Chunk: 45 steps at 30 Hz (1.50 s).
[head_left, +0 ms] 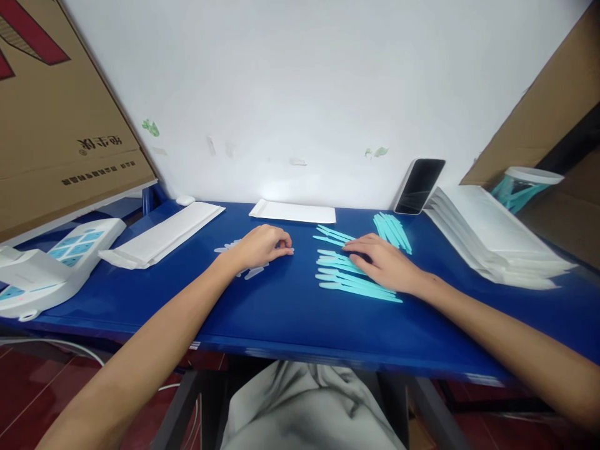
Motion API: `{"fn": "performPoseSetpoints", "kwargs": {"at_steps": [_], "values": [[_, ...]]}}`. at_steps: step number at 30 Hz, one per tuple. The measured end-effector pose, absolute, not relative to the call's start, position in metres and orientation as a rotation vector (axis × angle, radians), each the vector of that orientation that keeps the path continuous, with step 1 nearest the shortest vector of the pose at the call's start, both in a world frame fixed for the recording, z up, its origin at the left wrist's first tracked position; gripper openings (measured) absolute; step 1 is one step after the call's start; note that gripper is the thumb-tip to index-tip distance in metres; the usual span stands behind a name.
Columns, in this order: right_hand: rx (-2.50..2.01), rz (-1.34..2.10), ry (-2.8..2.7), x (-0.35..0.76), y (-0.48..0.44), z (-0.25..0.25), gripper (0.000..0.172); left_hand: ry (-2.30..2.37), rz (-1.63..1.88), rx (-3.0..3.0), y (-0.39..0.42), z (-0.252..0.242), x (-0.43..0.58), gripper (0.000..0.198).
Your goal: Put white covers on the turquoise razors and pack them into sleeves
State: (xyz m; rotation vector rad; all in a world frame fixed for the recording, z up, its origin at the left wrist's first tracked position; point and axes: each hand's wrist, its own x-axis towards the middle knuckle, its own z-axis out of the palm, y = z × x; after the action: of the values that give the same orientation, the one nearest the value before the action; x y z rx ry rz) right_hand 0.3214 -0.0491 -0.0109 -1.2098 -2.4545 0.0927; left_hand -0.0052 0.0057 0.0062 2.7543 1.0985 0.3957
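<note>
My left hand (267, 242) is above the table, thumb and forefinger pinched together; a pale tip shows there, too small to name. Under and behind it lie several small translucent plastic caps (254, 272). My right hand (382, 259) lies palm down over a spread row of slim turquoise eyebrow razors (359, 286). Its fingers are stretched out and touch the razors, and the hand covers part of the row. Beyond the right hand sits a second heap of turquoise razors (392, 231).
A white packet (293, 211) lies by the wall, another long one (169, 234) to the left. A power strip (77, 250) is at far left. On the right are a phone (419, 186), stacked white packets (497, 234) and a tub of turquoise razors (522, 187). Cardboard (60, 112) stands left.
</note>
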Motion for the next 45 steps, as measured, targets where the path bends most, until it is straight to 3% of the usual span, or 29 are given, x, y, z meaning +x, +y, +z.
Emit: {"fn": "performPoseSetpoints", "kwargs": {"at_steps": [5,9,20,31,45], "values": [[-1.356,0.036,-2.276,0.319,-0.052,-0.006,0.031,1.091,0.414,2.766,0.004,0.006,-0.003,0.027],[-1.420,0.063,-2.118,0.320,-0.057,-0.002,0.035,1.112,0.366,2.723,0.002,0.008,-0.001,0.032],[-1.374,0.000,-2.453,0.330,-0.044,-0.007,0.032,1.068,0.366,2.815,0.003,0.011,-0.004,0.028],[-1.284,0.088,-2.375,0.330,-0.042,-0.012,0.030,1.152,0.204,2.953,0.004,0.008,-0.010,0.035],[-1.111,0.097,-2.414,0.322,-0.055,-0.005,0.018,0.932,0.841,3.022,-0.006,0.011,0.004,0.031]]}}
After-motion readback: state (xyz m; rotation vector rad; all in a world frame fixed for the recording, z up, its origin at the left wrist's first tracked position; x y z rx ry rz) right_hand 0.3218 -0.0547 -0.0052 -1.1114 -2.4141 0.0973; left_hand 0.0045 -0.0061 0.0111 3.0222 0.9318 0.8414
